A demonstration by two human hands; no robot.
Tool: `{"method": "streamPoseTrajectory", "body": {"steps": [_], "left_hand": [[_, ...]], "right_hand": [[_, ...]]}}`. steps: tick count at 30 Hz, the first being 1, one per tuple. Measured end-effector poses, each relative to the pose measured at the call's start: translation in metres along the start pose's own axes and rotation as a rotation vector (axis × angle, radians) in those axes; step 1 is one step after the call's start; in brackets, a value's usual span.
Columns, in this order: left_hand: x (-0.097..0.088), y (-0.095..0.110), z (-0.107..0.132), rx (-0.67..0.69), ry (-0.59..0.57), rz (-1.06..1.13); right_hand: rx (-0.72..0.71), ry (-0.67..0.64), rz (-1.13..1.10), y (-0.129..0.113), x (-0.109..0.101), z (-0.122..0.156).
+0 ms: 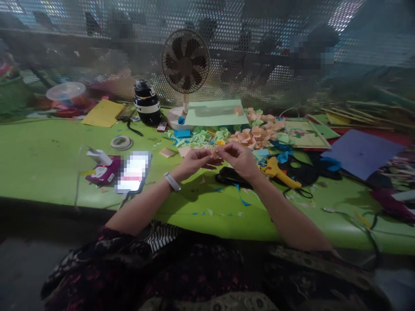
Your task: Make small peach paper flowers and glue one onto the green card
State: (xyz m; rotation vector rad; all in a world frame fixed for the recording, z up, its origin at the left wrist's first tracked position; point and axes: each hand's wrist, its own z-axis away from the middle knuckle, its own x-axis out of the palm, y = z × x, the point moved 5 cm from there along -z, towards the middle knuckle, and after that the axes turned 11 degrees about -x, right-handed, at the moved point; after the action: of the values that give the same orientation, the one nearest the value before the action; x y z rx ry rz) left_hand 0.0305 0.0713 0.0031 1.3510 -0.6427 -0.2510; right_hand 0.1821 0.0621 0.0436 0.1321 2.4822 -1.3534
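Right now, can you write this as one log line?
left hand: pinching small peach piece | right hand: pinching same piece | beyond hands: peach paper flowers, desk fan

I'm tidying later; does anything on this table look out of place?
A blue paper strip lies toward the front edge of the green table, apart from the piled scraps; a purple sheet sits askew over other things at right.

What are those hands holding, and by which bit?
A small peach piece, seemingly paper, held by the left hand and right hand; which part they pinch is too blurred to tell.
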Motion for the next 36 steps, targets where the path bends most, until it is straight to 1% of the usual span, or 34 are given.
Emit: {"method": "streamPoseTrajectory", "body": {"steps": [5, 8, 13, 17, 26, 36], "left_hand": [[-0.0002, 0.0002, 0.0005, -0.011, -0.028, 0.027], [0.0003, 0.0002, 0.0014, -0.011, -0.034, 0.036], [0.0012, 0.0013, 0.0024, 0.009, -0.004, 0.000], [0.0013, 0.0028, 0.0027, 0.023, 0.012, -0.006], [0.0007, 0.0021, 0.0022, 0.036, 0.012, -0.007], [0.0025, 0.0028, 0.0033, 0.031, 0.005, -0.008]], "right_hand": [[0.021, 0.042, -0.006, 0.0016, -0.0020, -0.0017], [0.017, 0.038, 0.001, 0.0016, -0.0019, -0.0012], [0.012, 0.011, 0.008, -0.0009, -0.0001, 0.0011], [0.006, 0.034, 0.029, -0.0013, -0.0005, 0.0004], [-0.006, 0.058, 0.024, 0.0007, -0.0005, -0.0008], [-0.038, 0.047, 0.011, 0.0014, 0.0003, 0.0004]]}}
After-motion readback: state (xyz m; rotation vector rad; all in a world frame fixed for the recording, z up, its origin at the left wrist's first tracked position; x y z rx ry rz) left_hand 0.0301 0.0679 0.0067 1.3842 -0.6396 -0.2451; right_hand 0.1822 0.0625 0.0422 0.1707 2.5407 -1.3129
